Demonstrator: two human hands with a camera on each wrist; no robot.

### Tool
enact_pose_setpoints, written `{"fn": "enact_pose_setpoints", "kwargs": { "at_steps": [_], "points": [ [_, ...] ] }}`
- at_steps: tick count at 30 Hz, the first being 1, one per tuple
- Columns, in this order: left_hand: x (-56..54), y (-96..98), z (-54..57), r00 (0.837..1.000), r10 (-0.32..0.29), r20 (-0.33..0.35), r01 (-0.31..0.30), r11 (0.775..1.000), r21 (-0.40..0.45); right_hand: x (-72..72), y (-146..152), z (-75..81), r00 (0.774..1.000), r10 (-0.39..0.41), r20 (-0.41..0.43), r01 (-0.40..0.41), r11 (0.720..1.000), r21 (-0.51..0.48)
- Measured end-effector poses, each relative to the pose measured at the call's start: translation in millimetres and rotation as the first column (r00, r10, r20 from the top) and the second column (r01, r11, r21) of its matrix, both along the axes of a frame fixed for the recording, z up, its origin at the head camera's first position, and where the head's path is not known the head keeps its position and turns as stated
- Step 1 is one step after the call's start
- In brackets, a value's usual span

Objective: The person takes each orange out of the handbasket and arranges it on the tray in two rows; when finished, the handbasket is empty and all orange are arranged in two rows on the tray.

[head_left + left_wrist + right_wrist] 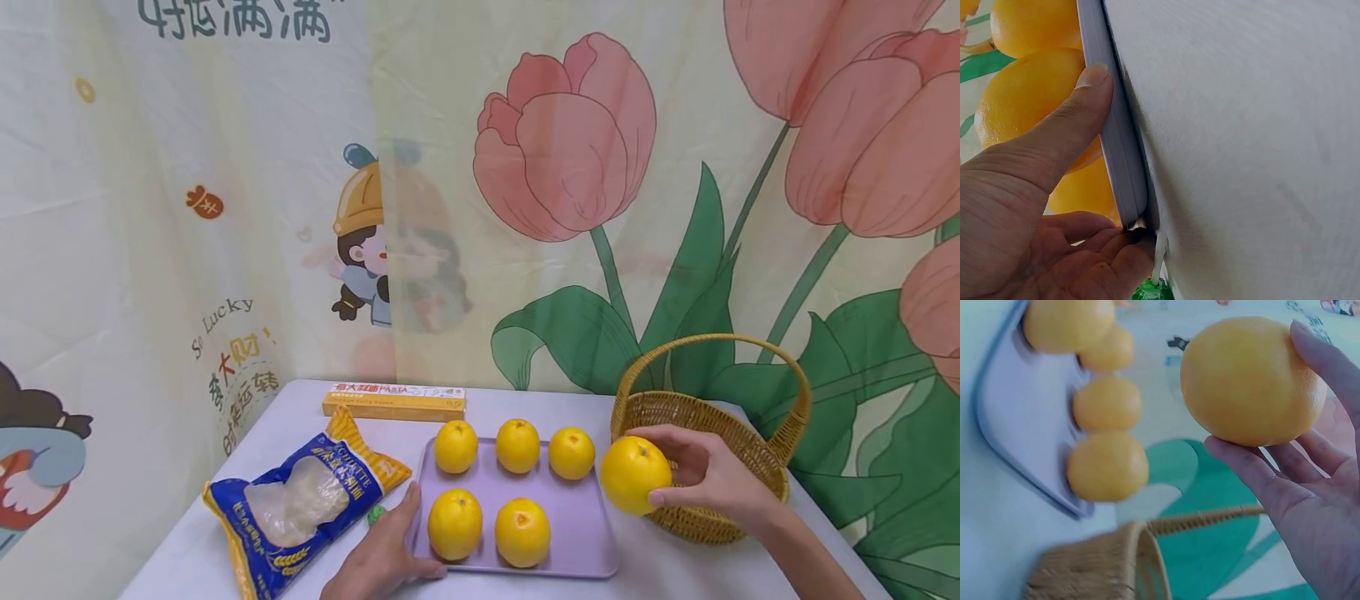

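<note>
My right hand [720,479] holds a yellow orange [636,475] between thumb and fingertips, raised beside the right edge of a lilac tray [579,525]. In the right wrist view the held orange [1250,381] shows its smooth underside. Several more oranges [517,446] sit on the tray, three along the back and two at the front. My left hand [382,546] grips the tray's front left corner. Its thumb [1079,115] presses against the rim in the left wrist view, with the other fingers bent around the corner.
Behind the right hand stands a wicker basket [690,523] with a tall arched handle. A blue and yellow pasta bag [300,500] lies left of the tray, a small green object [375,515] between them. A pasta box [393,406] lies at the back.
</note>
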State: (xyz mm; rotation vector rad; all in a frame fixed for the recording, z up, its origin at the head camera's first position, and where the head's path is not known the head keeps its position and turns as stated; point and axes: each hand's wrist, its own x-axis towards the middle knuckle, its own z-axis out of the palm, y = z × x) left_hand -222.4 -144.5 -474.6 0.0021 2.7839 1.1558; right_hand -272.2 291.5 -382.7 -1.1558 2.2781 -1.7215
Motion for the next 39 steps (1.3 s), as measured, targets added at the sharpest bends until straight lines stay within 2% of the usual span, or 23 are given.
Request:
{"fn": "enact_pose_setpoints", "kwargs": {
  "at_steps": [3,8,10,13,19,24,27,29,35,39],
  "points": [
    [0.7,-1.1,-0.8,1.0,-0.012,-0.018,0.012,1.0,0.001,4.3,-9,-7.5,0.996,0.055,0.068,-0.053,0.998,-0.031],
    [-0.6,1.4,0.8,1.0,0.008,0.005,-0.008,1.0,0.014,7.0,-19,-25.0,0.98,0.12,0.162,-0.11,0.991,-0.07],
    [-1.5,2.8,1.6,0.999,0.023,0.024,-0.024,1.0,0.011,8.2,-22,-33.2,0.978,0.099,0.186,-0.089,0.994,-0.06],
    [-1.7,3.4,1.7,0.999,0.032,0.029,-0.033,0.999,0.011,8.9,-26,-47.9,0.973,0.025,0.231,-0.021,1.0,-0.022],
    [-0.4,2.8,1.2,0.999,0.025,0.024,-0.026,1.0,0.014,8.2,-36,-75.0,0.94,-0.11,0.322,0.103,0.994,0.04],
    [-0.2,1.8,0.6,1.0,0.005,0.005,-0.005,1.0,0.026,7.9,-42,-90.5,0.928,-0.192,0.321,0.184,0.981,0.055],
    [-0.4,1.7,0.5,1.0,0.006,0.013,-0.006,1.0,0.027,7.0,-46,-95.8,0.927,-0.213,0.309,0.206,0.977,0.054],
    [-0.3,1.2,0.6,1.0,0.009,0.017,-0.009,1.0,0.027,5.7,-49,-97.8,0.929,-0.216,0.299,0.211,0.976,0.052],
    [2.8,-1.7,-0.1,0.998,-0.026,-0.051,0.027,0.999,0.027,3.5,-54,-99.1,0.942,-0.209,0.264,0.202,0.978,0.052],
    [3.0,-2.2,-0.4,0.999,-0.02,-0.047,0.021,1.0,0.022,5.3,-55,-99.4,0.946,-0.201,0.254,0.195,0.98,0.051]
  ]
}}
